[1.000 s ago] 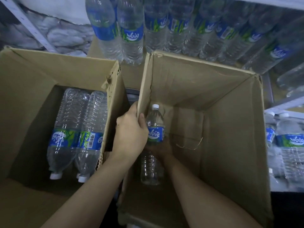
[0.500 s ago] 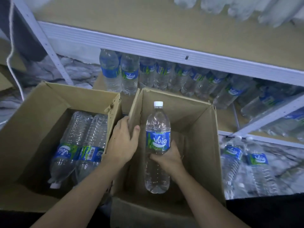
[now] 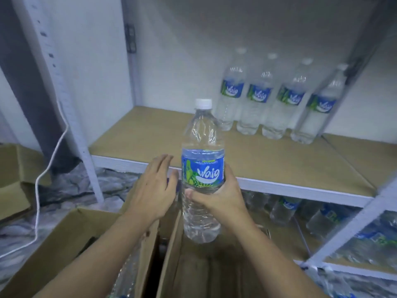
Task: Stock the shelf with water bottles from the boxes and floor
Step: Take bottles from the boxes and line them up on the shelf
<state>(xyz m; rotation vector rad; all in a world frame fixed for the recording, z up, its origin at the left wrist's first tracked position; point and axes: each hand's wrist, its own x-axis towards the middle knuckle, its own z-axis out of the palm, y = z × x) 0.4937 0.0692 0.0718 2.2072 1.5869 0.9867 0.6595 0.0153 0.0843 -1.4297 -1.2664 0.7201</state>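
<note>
**Bottle held above box, short of shelf: risks and blind spots**

Position: the water bottle (image 3: 202,171) is upright and off any support, over the right-hand box (image 3: 171,254) and in front of the shelf (image 3: 150,134). The right hand (image 3: 223,198) is wrapped round it at the lower edge of the label, thumb across the front. The left hand (image 3: 150,190) is just beside it with fingers straight and holds nothing.

Risks (judgement):
- The grip is one-handed and sits about mid-body. The bottle looks full, so the weight above the hand could tip it forward or let it slide through.
- The thin ribbed wall may give under a squeeze, which would loosen the hold.
- The base hangs lower than the shelf's white front rail (image 3: 279,187). Too shallow a lift could clip the rail.
- The four standing bottles (image 3: 277,100) are close-packed at the back right. A nudge on placing could topple them in a chain.

Not resolved:
- The right fingers behind the bottle are hidden.
- I cannot tell whether the left thumb touches the bottle.
- The right-hand box interior is dark. The left-hand box (image 3: 64,239) is cut off by the frame and its contents are unseen.
- The lower-tier bottles (image 3: 281,209) are blurred and cannot be counted.
- The white cord (image 3: 43,181) runs out of frame, so its ends are unknown.
</note>
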